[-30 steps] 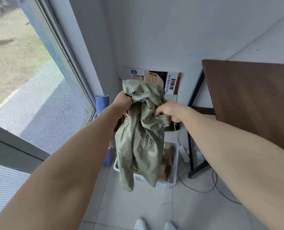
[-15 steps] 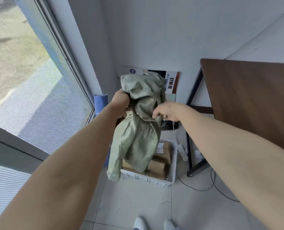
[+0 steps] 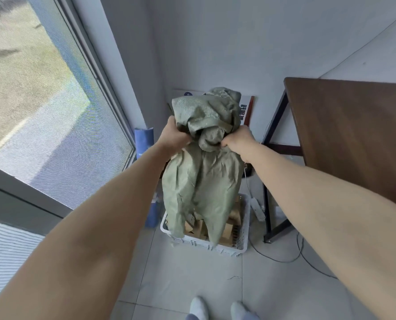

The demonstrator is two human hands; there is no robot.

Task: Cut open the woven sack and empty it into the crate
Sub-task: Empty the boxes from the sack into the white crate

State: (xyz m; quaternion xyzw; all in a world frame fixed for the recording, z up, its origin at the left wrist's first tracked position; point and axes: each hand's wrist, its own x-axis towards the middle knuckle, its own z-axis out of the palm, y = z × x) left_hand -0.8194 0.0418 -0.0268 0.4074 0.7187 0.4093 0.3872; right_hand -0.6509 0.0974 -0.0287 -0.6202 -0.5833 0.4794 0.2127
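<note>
Both the left hand (image 3: 174, 137) and right hand (image 3: 238, 141) clutch the bunched green sack (image 3: 201, 181) over the white crate (image 3: 242, 227); best shake it with its mouth kept inside the rim.

The pale green woven sack (image 3: 201, 181) hangs limp and crumpled, bunched at its top, its 2 lower ends dangling over the white slatted crate (image 3: 243, 229) on the floor (image 3: 192, 273), which holds brown cardboard boxes (image 3: 227, 232).

Soft daylight came in from the window (image 3: 42, 100) at left; bright room, faint shadows, wide-angle bend curving the edges.
</note>
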